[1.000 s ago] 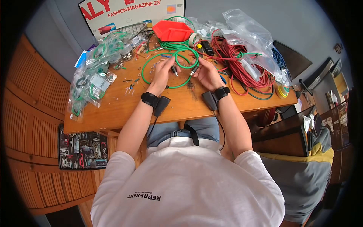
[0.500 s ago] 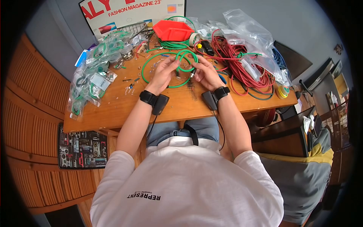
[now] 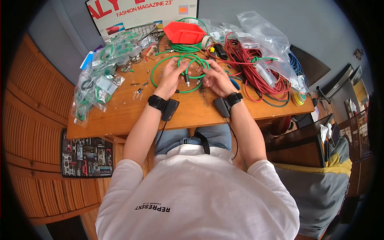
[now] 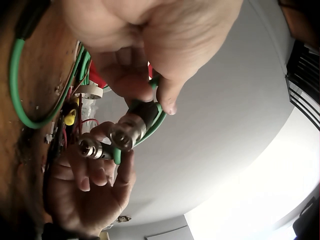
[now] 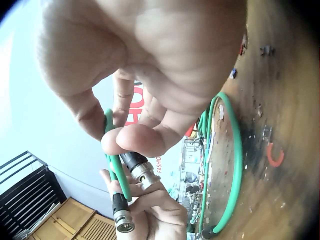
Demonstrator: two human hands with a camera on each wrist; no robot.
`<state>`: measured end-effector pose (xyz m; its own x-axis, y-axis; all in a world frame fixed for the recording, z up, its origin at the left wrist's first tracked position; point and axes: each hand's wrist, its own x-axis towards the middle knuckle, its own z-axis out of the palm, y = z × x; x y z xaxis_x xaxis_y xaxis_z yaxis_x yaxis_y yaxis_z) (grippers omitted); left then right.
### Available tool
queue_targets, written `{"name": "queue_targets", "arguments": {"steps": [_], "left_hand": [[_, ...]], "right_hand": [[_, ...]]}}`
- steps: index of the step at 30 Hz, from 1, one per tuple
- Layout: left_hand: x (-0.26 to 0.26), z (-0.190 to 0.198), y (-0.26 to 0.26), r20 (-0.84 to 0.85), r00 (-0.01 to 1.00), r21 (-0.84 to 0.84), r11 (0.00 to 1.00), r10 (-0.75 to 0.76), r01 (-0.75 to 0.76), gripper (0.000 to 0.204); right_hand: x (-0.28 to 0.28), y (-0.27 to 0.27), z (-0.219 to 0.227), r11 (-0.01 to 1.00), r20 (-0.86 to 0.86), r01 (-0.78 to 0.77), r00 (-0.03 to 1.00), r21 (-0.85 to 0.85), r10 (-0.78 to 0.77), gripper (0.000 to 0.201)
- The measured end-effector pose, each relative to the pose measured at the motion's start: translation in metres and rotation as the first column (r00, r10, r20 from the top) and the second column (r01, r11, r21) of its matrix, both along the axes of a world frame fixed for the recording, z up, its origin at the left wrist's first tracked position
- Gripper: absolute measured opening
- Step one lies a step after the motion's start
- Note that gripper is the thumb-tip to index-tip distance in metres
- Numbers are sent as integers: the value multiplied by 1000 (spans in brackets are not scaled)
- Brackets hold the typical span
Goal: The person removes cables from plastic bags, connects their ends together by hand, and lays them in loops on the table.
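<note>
Between both hands hangs a coiled green cable (image 5: 120,177), its loops spread in overlapping rings above the table. My left hand (image 3: 169,79) pinches the coil on its left side with thumb and fingers; a BNC connector (image 4: 129,131) with a black sleeve points down beside it. On the right side, my right hand (image 3: 218,81) pinches the loops between thumb and fingertips. A second BNC connector (image 5: 144,172) sticks out below those fingers, mostly hidden in the head view. Under the hands, another green cable loop (image 3: 153,72) with a black end lies on the table.
Bagged green cables (image 3: 100,86) lie along the left. A red bin (image 3: 184,33) stands at the back, near a coil of green cable (image 3: 182,48). Tangled red cable (image 3: 252,66) and clear plastic bags (image 3: 266,32) fill the right. Small scraps dot the wooden table (image 3: 128,116).
The held loops have shifted and spread into wider overlapping rings. The left hand's connector now hangs plainly in view, while the right hand's connector has passed mostly behind the fingers.
</note>
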<state>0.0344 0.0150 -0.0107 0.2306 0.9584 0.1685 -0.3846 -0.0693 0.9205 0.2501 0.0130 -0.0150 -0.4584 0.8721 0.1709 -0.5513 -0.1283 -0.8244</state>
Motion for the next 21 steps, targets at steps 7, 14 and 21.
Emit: {"name": "queue_targets", "arguments": {"steps": [7, 14, 21], "left_hand": [[-3, -6, 10, 263, 957, 96, 983, 124, -154, 14], [-25, -12, 20, 400, 902, -16, 986, 160, -168, 16], [-40, 5, 12, 236, 957, -1, 984, 171, -176, 23]], "right_hand": [[0, 7, -1, 989, -97, 149, 984, -2, -149, 15], [11, 8, -1, 990, -199, 137, 970, -25, -139, 11], [10, 12, -6, 972, -184, 234, 955, -17, -233, 8]]}}
